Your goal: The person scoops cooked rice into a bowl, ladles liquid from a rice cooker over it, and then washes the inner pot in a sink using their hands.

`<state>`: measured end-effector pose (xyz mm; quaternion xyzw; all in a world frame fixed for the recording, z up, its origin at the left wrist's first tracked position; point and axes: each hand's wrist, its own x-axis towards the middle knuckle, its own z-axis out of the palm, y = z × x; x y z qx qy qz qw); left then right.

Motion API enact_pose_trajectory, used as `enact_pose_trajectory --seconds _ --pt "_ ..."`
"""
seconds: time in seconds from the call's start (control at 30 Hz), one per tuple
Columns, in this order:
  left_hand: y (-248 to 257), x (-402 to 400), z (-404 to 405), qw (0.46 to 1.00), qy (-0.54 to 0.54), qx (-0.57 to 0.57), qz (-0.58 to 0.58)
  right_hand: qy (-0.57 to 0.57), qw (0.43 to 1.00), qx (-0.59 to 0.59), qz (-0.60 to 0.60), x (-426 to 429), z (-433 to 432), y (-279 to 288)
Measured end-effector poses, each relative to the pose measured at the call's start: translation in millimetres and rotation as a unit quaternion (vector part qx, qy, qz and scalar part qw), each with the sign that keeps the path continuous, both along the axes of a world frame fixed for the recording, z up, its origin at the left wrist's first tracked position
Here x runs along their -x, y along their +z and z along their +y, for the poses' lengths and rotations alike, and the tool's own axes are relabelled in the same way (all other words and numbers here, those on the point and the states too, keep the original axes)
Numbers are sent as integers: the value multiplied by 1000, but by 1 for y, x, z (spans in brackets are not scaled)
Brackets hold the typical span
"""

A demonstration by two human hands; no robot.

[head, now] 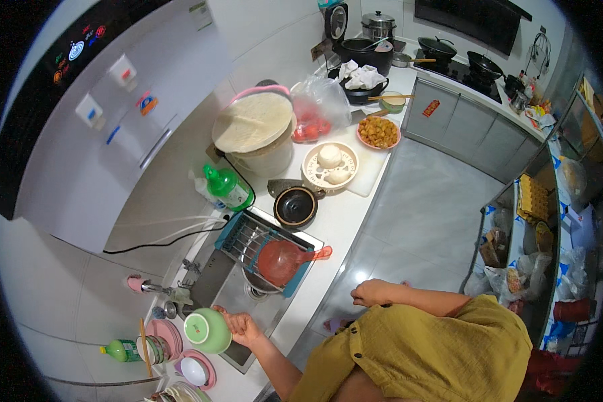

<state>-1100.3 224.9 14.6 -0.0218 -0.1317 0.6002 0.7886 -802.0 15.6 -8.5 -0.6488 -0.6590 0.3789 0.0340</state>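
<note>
My left hand (243, 327) grips a light green bowl (218, 331) by its rim. The bowl is tipped so that its underside and foot ring face me. It is above the near end of the stainless steel sink (231, 301). My right hand (373, 292) hangs in front of my body, over the floor, with its fingers curled and nothing seen in them. Across the sink lies a drying rack (251, 238) with blue-green ends. On it rests a translucent red water ladle (284, 262), its handle past the counter's edge. A metal basin (247, 274) shows partly beneath.
Stacked pink plates (167, 335), bowls and a white bowl (194, 371) stand left of the sink. Beyond the rack are a dark pot (295, 207), a cleaver (283, 187), and a steamer basket (354, 173) holding dough. A water heater (130, 100) juts out above the counter.
</note>
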Motion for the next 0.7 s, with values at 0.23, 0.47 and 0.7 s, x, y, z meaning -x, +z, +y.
enact_pose_trajectory --seconds 0.23,0.47,0.7 --pt "3 -50 -47 944 132 80 290 -59 998 3 23 -113 -74 6" --pt "31 -203 -75 682 286 12 674 -209 978 -15 19 -238 -194 -4" --pt "90 -456 -91 652 108 -217 719 -328 940 -69 60 -317 -254 -22"
